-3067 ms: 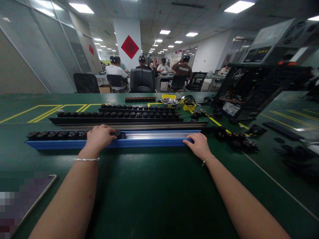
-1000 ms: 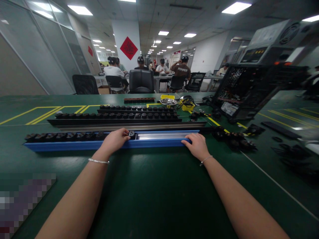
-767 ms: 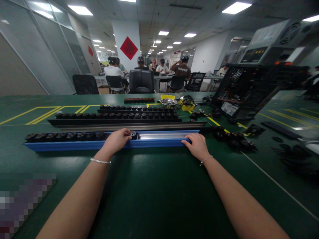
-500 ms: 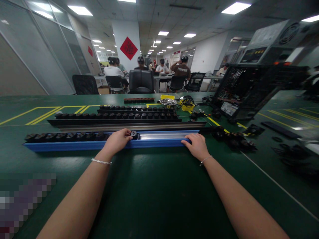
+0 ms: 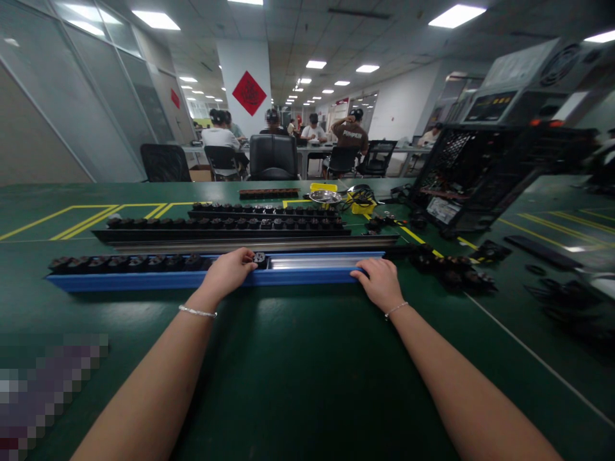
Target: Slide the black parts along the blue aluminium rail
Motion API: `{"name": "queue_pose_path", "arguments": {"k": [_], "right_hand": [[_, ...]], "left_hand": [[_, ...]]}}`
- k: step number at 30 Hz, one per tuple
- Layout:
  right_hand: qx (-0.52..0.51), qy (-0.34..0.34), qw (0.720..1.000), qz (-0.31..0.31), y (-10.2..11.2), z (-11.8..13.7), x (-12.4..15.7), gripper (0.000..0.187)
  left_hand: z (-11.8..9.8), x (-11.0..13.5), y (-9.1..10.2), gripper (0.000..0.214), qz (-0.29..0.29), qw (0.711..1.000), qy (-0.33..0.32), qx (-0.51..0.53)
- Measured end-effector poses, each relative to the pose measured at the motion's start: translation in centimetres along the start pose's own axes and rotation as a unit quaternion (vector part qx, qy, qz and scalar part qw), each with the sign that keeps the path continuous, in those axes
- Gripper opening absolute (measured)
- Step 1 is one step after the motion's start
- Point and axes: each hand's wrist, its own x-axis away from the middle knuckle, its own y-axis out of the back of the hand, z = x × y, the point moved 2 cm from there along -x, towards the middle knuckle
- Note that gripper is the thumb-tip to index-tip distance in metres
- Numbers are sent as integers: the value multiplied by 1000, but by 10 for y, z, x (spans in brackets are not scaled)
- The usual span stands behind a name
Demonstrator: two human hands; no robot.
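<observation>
A long blue channel [image 5: 307, 276] lies across the green table in front of me. Black socket modules [image 5: 137, 263] fill its left part in a row, while bare silver metal [image 5: 314, 263] lines the right part. My left hand [image 5: 229, 272] is closed at the channel's middle, thumb and fingertips against the left side of a black round-faced socket module [image 5: 259, 259]. Its hand hides part of the row. At the channel's right end, my right hand [image 5: 380, 280] grips the blue wall, the thumb on the near side and the fingers over the top.
Behind the channel lie a long metal strip [image 5: 254, 244] and black rails with socket modules [image 5: 230, 224]. Loose black parts [image 5: 454, 272] are scattered at the right, before an open computer case [image 5: 461, 173]. A metal dish [image 5: 325, 197] stands farther back. People sit beyond the table.
</observation>
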Motion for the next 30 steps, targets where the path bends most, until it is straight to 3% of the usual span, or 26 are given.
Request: {"name": "queue_pose_path", "arguments": {"k": [30], "right_hand": [[-54, 26, 998, 10, -8, 2, -4, 23]], "left_hand": [[5, -1, 3, 28, -3, 1000, 12, -4]]}}
